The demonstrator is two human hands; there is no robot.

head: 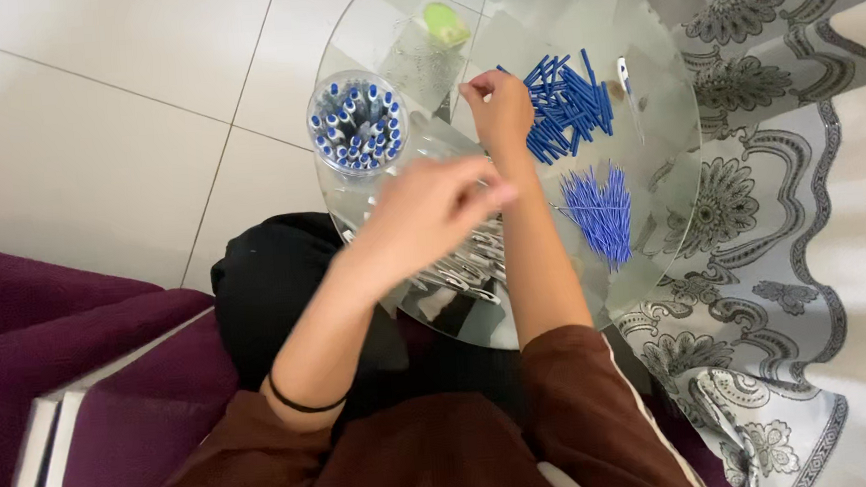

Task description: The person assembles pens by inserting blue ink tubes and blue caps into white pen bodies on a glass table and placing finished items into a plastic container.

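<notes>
A small pale piece (485, 87), too small to identify, sits pinched in the fingertips of the right hand (501, 112) above the round glass table (669, 174), beside a heap of blue pen caps (567, 105). The left hand (431, 211) hovers blurred, fingers loosely curled, grip unclear, over clear pen barrels (474, 261). Nearby stand a cup of assembled pens (356, 121) and thin blue refills (599, 213).

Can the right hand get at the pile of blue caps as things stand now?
Probably yes. The right hand hovers right beside the pile of blue caps on the glass table, with nothing between them. Its fingers seem to pinch something small already.
</notes>
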